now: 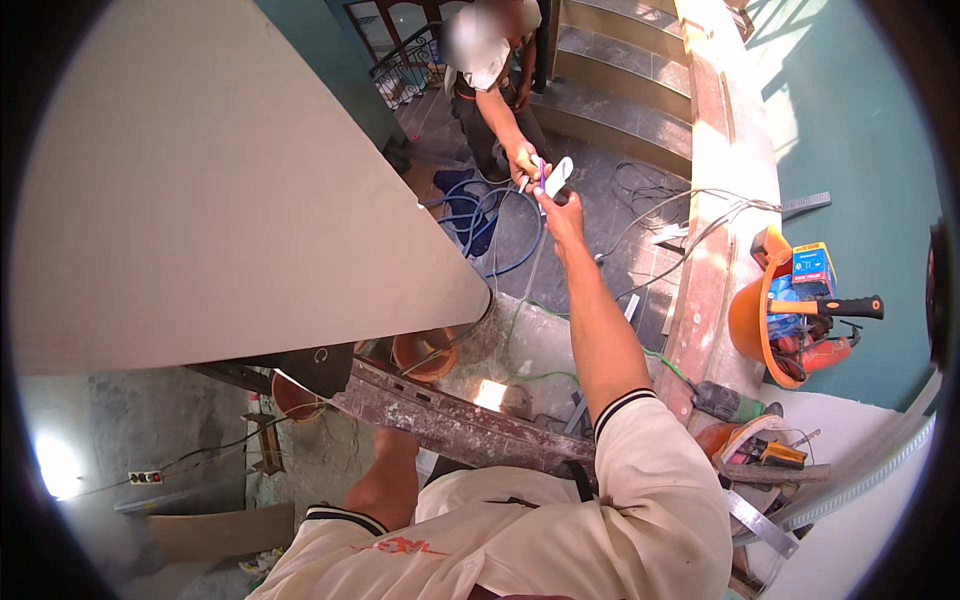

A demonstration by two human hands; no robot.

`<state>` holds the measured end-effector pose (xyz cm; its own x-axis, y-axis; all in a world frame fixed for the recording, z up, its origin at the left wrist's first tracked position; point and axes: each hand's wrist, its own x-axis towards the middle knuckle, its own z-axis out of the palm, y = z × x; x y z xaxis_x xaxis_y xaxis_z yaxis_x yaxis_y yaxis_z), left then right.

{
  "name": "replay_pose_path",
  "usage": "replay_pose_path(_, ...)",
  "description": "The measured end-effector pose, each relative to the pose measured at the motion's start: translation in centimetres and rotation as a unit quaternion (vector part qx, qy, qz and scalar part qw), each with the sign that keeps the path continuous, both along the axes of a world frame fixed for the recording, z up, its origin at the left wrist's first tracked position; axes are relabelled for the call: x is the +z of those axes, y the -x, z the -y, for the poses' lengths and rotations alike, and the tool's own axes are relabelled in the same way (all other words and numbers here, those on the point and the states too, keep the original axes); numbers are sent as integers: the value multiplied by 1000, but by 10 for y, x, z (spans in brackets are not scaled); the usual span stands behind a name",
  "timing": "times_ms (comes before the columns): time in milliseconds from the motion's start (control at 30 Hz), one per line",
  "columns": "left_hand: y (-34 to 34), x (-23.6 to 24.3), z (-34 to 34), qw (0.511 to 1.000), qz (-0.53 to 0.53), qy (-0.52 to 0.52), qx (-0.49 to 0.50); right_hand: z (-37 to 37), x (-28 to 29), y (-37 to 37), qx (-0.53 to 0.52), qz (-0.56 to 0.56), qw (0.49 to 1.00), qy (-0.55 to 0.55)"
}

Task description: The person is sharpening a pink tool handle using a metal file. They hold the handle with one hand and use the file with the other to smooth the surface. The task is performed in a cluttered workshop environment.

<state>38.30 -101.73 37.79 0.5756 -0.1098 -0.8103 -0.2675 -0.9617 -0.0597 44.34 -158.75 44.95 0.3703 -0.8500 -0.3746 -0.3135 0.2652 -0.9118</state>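
My right hand (565,215) reaches far forward, its fingers closed around the lower end of a white folded or rolled piece (559,177), perhaps paper. Beside it, a thin purple stick like a pen (542,182) stands between my fingers and a co-worker's hand (523,163). The two hands meet there; which of them bears the stick's weight I cannot tell. My left forearm (388,485) bends forward, and the hand beyond it is hidden behind a worn, paint-spattered beam (450,418).
A co-worker (495,100) stands below by the stairs (625,75). Blue hose (520,265) and dark cables lie on the floor. At right, an orange bucket (750,325) holds a hammer (825,307) and other tools; a green-bodied power tool (730,403) lies nearby. A large beige panel (230,190) slants at left.
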Motion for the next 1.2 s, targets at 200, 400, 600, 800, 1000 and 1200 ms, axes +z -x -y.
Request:
replay_pose_path(200, 1, -4, -12, 995, 95, 5, -31, -6, 0, -4, -29, -3, 999, 28)
replay_pose_path(400, -1, -7, -9, 979, 107, 0, -173, 8, 5, 17, -50, -27, 998, 32)
replay_pose_path(600, -1, -9, -5, 999, 0, -43, -8, -13, 31, 66, -70, 83, 994, -25)
replay_pose_path(800, 1, 48, 41, 929, 161, -34, 330, -78, 80, 142, 1, 239, 965, -108)
replay_pose_path(1000, 17, 66, 25, 704, 594, 300, 249, -134, 114, 219, 55, 302, 925, -223)
replay_pose_path(1200, 49, 198, 147, 735, 40, 612, 290, -181, 143, 259, 78, 321, 900, -283)
